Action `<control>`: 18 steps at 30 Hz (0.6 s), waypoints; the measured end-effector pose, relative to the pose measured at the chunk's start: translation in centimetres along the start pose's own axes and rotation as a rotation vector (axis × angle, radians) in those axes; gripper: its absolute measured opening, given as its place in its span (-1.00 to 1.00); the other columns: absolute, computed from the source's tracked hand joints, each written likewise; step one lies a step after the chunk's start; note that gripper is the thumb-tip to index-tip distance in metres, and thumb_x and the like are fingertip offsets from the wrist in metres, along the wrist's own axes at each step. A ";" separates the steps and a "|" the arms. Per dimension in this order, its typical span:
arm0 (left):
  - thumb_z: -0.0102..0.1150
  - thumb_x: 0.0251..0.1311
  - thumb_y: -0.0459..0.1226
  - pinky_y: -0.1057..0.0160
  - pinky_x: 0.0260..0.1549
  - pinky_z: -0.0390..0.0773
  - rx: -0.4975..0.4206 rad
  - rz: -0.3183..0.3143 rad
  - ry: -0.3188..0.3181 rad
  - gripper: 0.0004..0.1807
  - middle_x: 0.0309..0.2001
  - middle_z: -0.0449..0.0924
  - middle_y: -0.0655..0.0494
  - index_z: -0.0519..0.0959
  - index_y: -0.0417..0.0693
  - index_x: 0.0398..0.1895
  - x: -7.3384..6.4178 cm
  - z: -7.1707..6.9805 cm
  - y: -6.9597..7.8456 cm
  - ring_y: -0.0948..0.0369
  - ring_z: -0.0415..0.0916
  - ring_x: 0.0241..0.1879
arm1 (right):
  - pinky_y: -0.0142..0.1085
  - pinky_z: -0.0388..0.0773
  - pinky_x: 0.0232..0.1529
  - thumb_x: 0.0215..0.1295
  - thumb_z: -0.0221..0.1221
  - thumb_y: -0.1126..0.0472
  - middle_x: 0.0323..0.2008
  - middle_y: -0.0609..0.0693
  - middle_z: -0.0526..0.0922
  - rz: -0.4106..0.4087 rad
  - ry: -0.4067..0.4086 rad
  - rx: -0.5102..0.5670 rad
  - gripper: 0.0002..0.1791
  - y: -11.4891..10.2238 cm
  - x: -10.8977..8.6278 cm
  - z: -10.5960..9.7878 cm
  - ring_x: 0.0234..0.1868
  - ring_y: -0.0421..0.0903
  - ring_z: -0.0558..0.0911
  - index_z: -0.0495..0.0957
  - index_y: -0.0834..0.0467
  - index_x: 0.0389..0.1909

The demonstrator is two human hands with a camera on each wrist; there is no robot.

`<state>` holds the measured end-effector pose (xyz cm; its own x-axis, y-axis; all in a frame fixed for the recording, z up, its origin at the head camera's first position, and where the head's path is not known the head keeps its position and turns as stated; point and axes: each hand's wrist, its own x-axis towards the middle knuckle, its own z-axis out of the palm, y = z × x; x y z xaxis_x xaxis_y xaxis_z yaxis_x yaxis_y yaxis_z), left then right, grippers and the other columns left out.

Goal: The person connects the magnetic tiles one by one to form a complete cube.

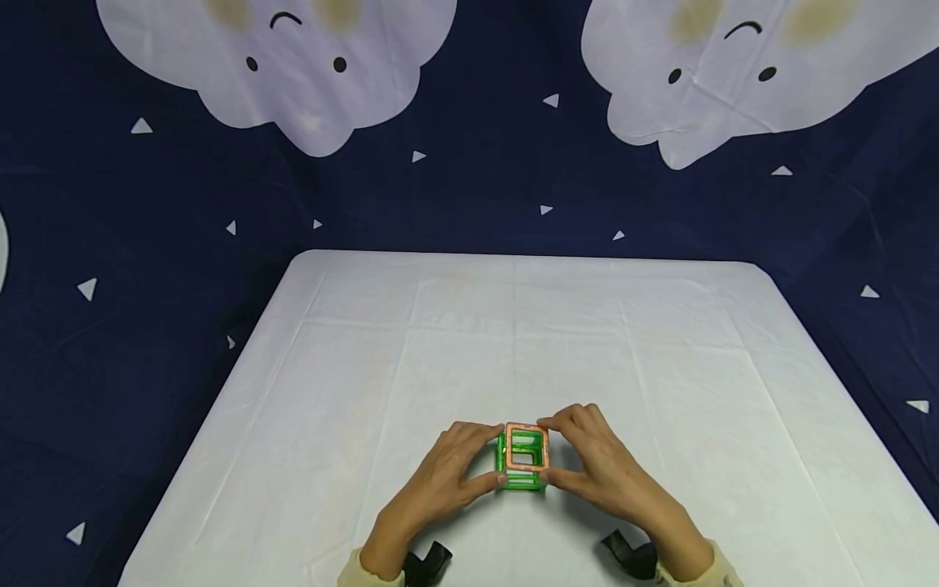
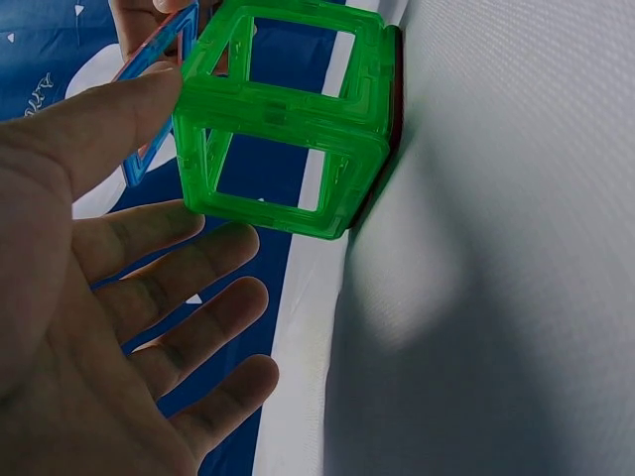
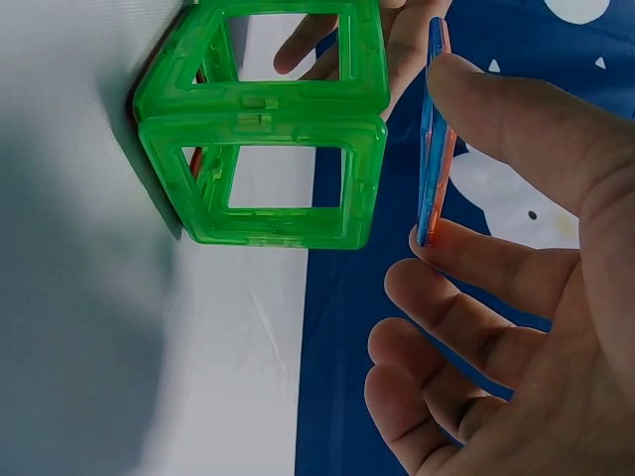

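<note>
A hollow cube of green see-through magnetic tiles stands on the white tabletop, with a dark red tile along its bottom. My left hand grips its left side near the top between thumb and index finger; the other fingers spread loosely. With thumb and index finger, my right hand pinches a square magnetic tile by opposite edges, orange on one face and blue on the other. That tile hovers just above the cube's open top, a gap showing between them in the right wrist view.
The white cloth-covered table stretches out beyond my hands. Behind it hangs a dark blue cloth with white clouds and small triangles. Black wrist mounts sit at both of my wrists, near the table surface.
</note>
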<state>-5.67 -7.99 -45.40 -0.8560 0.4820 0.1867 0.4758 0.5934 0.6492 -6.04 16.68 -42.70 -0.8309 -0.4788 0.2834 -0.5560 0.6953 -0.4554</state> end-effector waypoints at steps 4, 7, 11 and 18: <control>0.27 0.08 0.02 0.10 0.14 0.37 0.000 0.004 0.003 -0.35 0.10 0.53 0.26 0.40 0.09 0.26 0.0 0.0 0.0 0.25 0.37 0.15 | -0.30 0.46 -0.12 -0.17 0.48 0.00 -0.12 -0.15 0.49 0.003 -0.007 0.004 -0.34 -0.1 0.0 0.1 -0.08 -0.32 0.29 0.52 0.03 0.04; 0.27 0.09 0.03 0.09 0.15 0.37 0.002 0.004 0.003 -0.35 0.10 0.53 0.26 0.40 0.09 0.26 0.0 0.1 0.0 0.25 0.37 0.16 | -0.31 0.45 -0.13 -0.17 0.47 0.00 -0.12 -0.16 0.49 0.003 -0.011 0.010 -0.34 -0.1 0.0 0.1 -0.09 -0.33 0.28 0.52 0.04 0.04; 0.27 0.09 0.03 0.10 0.14 0.37 0.004 0.005 0.004 -0.35 0.10 0.53 0.25 0.40 0.08 0.27 -0.1 0.0 0.0 0.25 0.37 0.16 | -0.32 0.44 -0.13 -0.17 0.47 -0.01 -0.11 -0.15 0.49 -0.003 -0.011 0.012 -0.34 0.0 0.0 0.2 -0.09 -0.33 0.28 0.53 0.04 0.04; 0.26 0.09 0.02 0.10 0.15 0.37 0.009 0.004 0.005 -0.35 0.10 0.52 0.25 0.39 0.07 0.27 -0.1 0.0 0.0 0.25 0.36 0.16 | -0.32 0.45 -0.12 -0.17 0.47 -0.02 -0.13 -0.15 0.49 -0.013 -0.007 -0.004 -0.34 0.1 -0.1 0.5 -0.09 -0.33 0.28 0.52 0.03 0.04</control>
<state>-5.56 -8.04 -45.43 -0.8549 0.4815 0.1932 0.4814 0.5974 0.6414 -6.01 16.49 -43.14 -0.8232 -0.4921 0.2832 -0.5672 0.6907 -0.4486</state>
